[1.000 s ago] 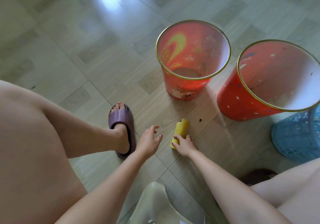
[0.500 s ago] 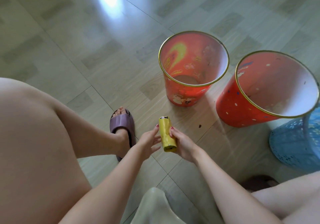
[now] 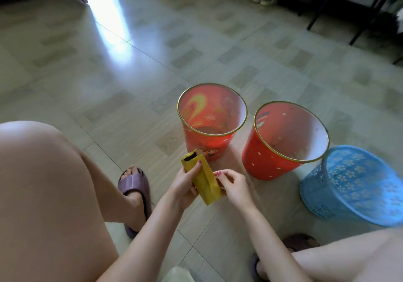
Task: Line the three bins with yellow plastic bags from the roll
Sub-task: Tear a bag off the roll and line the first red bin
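Between the knees, above the tiled floor (image 3: 130,74), the left hand (image 3: 182,189) grips the yellow roll (image 3: 205,182) while the right hand (image 3: 232,184) pinches its loose edge. Beyond the grip stand two red bins (image 3: 207,148) (image 3: 268,161) and, further right, a blue perforated bin (image 3: 349,185), all unlined. Open floor spreads left. The bins' printing is unreadable. A dark core shows at the roll's upper end.

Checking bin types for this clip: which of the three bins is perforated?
The blue bin, rightmost of the three. Its wall is a lattice of flower-shaped holes; the two red bins have solid walls with gold rims.
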